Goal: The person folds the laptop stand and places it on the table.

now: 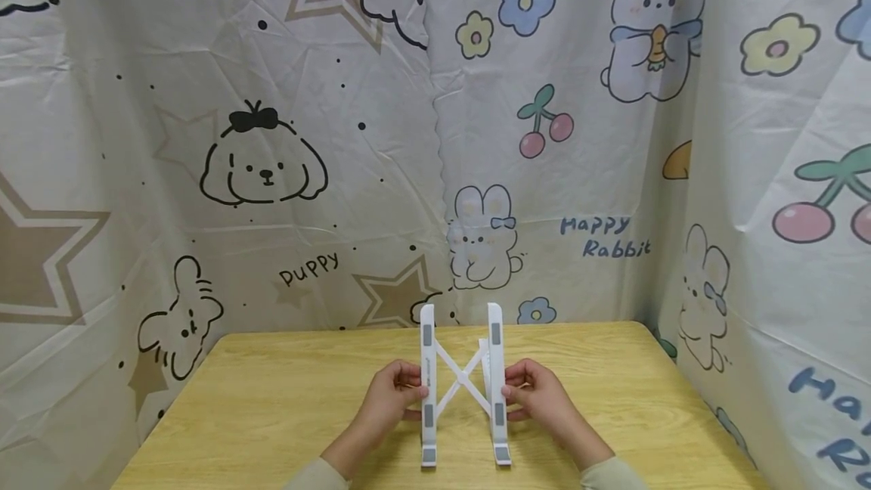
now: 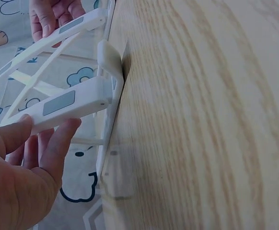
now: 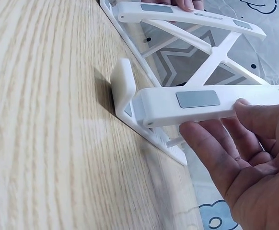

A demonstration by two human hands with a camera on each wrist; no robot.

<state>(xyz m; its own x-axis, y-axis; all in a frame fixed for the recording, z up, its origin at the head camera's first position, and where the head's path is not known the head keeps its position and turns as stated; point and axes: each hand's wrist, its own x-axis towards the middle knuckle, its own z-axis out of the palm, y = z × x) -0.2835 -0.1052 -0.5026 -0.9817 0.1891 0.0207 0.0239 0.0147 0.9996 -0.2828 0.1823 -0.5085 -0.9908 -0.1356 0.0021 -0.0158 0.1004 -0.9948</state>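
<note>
A white folding laptop stand [image 1: 463,378] stands unfolded on the table, its two long rails joined by an X-shaped brace. Grey pads [image 3: 198,99] dot the rails, and small lips turn up at the near ends. My left hand [image 1: 386,403] pinches the left rail [image 2: 65,103], thumb on its upper face and fingers beneath. On the other side, my right hand [image 1: 544,403] holds the right rail [image 3: 187,108] in the same way. Both wrist views show the base bars against the tabletop, below the raised rails. Some fingertips are hidden behind the rails.
The wood-grain table [image 1: 286,399] runs to a back edge just beyond the stand. Printed cloth curtains [image 1: 381,195] with puppies, rabbits and flowers hang behind the table and along both sides.
</note>
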